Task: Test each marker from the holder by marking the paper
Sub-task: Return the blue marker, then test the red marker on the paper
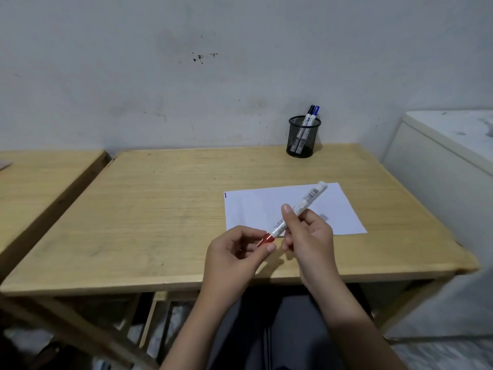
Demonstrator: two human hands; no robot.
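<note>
A white marker [306,202] with a red cap [265,239] is held slanted above the table's near half. My right hand [306,236] grips its white barrel. My left hand [234,252] pinches the red cap at the lower end; the cap sits on the marker. Behind the hands lies a white sheet of paper [266,206] with a short blue mark [225,194] at its far left corner. At the back of the table a black mesh holder [302,137] stands with a black-capped marker [309,113] and a blue-capped marker [315,113] in it.
The wooden table [146,209] stands against a grey wall. A second wooden table [40,177] adjoins it on the left. A white cabinet [440,161] stands close on the right. My knees show below the table's front edge.
</note>
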